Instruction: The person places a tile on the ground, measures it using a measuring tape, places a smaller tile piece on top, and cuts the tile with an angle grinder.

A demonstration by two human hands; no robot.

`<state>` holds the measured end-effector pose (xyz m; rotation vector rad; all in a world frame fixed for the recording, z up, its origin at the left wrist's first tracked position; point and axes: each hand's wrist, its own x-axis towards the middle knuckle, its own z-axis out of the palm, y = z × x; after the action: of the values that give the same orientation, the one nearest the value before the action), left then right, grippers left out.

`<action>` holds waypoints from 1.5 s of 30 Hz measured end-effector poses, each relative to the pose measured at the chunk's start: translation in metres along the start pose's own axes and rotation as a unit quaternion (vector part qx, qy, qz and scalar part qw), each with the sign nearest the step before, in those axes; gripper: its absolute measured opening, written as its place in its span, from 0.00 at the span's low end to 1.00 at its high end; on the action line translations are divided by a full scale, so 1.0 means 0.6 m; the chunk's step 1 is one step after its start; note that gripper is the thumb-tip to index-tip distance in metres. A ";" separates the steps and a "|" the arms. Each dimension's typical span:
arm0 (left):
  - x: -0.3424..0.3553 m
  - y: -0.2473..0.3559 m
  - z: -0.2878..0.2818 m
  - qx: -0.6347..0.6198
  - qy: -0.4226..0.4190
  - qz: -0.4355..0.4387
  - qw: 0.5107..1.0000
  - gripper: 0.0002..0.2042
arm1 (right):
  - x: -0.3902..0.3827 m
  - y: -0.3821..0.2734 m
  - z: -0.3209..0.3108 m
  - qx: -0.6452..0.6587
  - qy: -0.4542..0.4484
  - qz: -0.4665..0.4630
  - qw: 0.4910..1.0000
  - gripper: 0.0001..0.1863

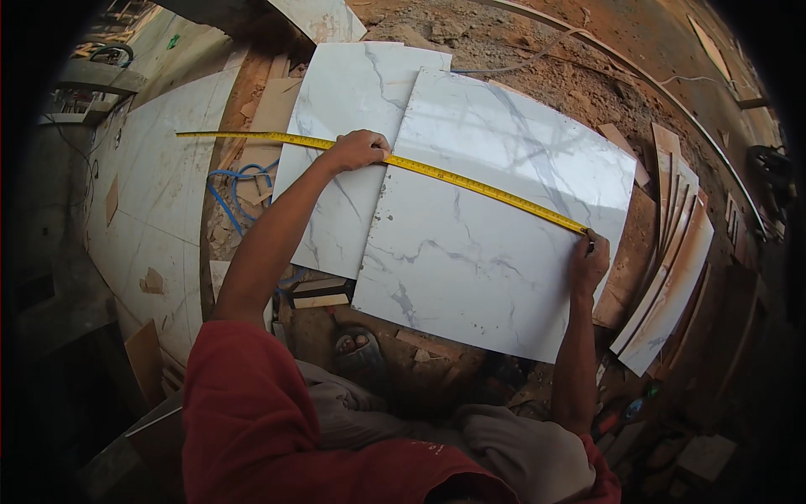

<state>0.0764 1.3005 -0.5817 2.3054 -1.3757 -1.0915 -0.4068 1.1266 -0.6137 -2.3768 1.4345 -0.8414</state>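
Observation:
A yellow measuring tape stretches across two white, grey-veined tiles, its far-left end reaching out past them. My left hand is closed over the tape beside the left edge of the front tile. At the tape's right end, near that tile's right edge, my right hand is closed with its fingertips at the blade. A small dark thing shows at its fingers; I cannot make out what it is. The second tile lies partly under the front one.
Cut tile strips lean in a stack at the right. A blue hose or cord loops left of the tiles. Large floor tiles lie further left, and loose soil lies behind. My sandalled foot is below the tiles.

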 end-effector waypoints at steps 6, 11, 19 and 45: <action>0.008 0.022 -0.001 -0.005 0.008 0.007 1.000 0.15 | 0.001 0.014 -0.005 0.002 0.016 0.022 1.000 0.06; -0.001 0.024 0.000 -0.009 0.001 -0.016 1.000 0.16 | 0.010 0.011 0.004 -0.018 0.020 0.001 1.000 0.05; 0.002 0.021 0.010 -0.070 0.000 -0.015 0.997 0.12 | 0.009 0.019 0.000 -0.013 0.042 0.019 0.999 0.04; 0.003 0.007 0.016 -0.114 -0.047 -0.026 0.992 0.09 | 0.027 0.010 0.019 -0.003 0.039 0.062 0.997 0.05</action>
<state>0.0672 1.2984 -0.5869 2.1612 -1.1602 -1.3141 -0.3989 1.1086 -0.6204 -2.2546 1.5969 -0.9081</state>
